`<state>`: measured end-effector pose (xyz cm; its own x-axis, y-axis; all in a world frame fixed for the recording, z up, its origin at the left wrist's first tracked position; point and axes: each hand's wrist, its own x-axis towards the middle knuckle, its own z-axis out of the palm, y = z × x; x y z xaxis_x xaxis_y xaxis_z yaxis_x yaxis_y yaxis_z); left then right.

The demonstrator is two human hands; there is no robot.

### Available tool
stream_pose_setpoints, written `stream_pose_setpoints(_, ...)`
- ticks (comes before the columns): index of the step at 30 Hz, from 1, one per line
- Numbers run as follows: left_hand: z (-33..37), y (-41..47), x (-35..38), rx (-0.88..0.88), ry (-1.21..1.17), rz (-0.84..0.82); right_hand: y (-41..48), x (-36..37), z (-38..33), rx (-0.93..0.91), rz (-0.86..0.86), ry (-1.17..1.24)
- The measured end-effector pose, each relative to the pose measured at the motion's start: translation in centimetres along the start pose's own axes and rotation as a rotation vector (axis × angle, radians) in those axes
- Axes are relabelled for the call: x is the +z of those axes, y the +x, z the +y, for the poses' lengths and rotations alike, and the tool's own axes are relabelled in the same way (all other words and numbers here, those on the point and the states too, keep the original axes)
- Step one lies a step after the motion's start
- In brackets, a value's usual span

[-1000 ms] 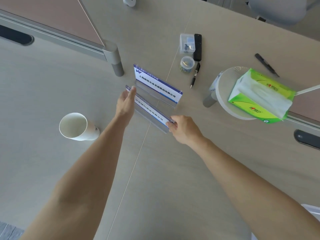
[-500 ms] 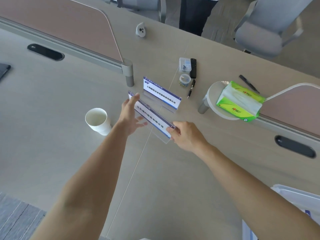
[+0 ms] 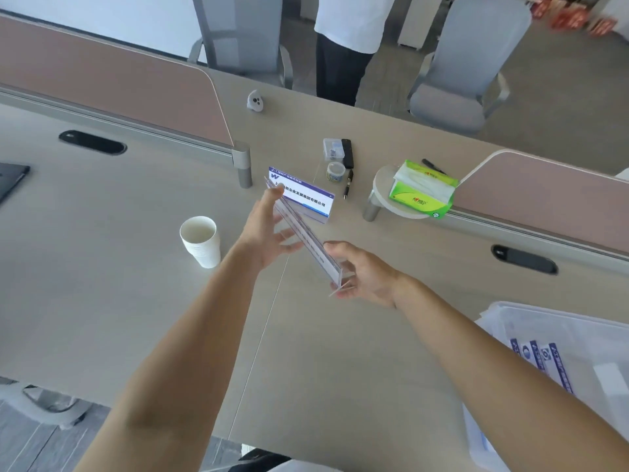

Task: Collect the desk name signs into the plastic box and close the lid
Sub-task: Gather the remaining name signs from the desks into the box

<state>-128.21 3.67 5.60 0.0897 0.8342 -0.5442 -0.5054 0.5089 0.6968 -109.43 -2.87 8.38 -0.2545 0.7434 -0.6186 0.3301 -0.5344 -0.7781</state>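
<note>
Held name sign (image 3: 306,237) raised off the surface, spanning both hands: left hand (image 3: 267,235) straight-fingered against its far end, right hand (image 3: 362,272) curled round its near end; second sign (image 3: 304,198) stands just beyond them; plastic box (image 3: 551,316) beside right forearm.

**Bare arms, bare hands**

The left arm (image 3: 177,352) and right arm (image 3: 476,342) are uncovered along all that shows, from the lower edge to the wrists. The left hand (image 3: 265,236) and right hand (image 3: 366,272) are bare too, as are the fingers (image 3: 270,202). A strip of pale cloth (image 3: 299,468) shows at the bottom edge, between the arms.
</note>
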Motion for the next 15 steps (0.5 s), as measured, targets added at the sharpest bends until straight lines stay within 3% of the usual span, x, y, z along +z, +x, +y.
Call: stream_pose_setpoints(15,-5.9,-4.8,11.8,-0.092,0.186,-0.245,-12.0,-5.0,5.0,0.013,0.244,0.039)
